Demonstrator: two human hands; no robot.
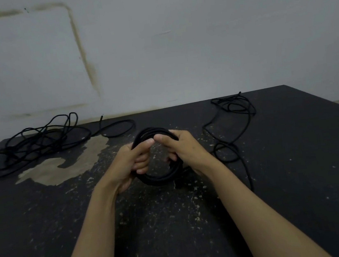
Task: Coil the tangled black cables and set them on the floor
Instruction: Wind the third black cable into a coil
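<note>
- Head view: the left hand [129, 162] and the right hand [183, 148] each grip one side of a black coil [160, 178], fingers curled round its strands, above the dark speckled floor [300, 176].
- Left of the coil, well apart, lies a tangled cable [36, 141].
- Right of the coil, a looser cable [233, 109] trails toward it.

Bare utility room or workshop corner, unfinished.
Grey plastered wall [195, 38] carried brown stain outlines; the dark floor [300, 176] was scuffed, paint-flecked and worn to a pale patch [71, 162]; loose black cables [36, 141] lay about.
</note>
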